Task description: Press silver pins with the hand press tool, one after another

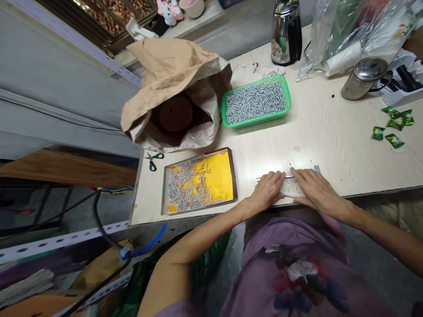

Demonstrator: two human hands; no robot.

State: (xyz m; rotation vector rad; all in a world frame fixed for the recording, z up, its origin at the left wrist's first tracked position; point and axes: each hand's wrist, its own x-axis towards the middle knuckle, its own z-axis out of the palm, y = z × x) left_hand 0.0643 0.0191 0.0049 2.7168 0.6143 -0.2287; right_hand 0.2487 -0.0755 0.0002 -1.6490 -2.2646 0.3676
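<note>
My left hand (269, 190) and my right hand (312, 188) rest at the table's front edge, a short gap apart. Between them shows a small flat piece with thin shiny metal edges (288, 194); its two ends are covered by my hands. Fingers lie along the far edge and thumbs sit at the near edge, so each hand grips one end. What lies under the palms is hidden. Left of my left hand is a shallow tray (234, 176) with a yellow sheet (222, 178) and many small metal pins (188, 187).
A green basket (257, 121) full of metal pins stands behind. An open paper sack (178, 61) leans at the left, near green-handled scissors (153, 160). Farther right are a kettle (287, 35), a metal mug (360, 81), plastic bags (350, 31) and green wrapped sweets (395, 140).
</note>
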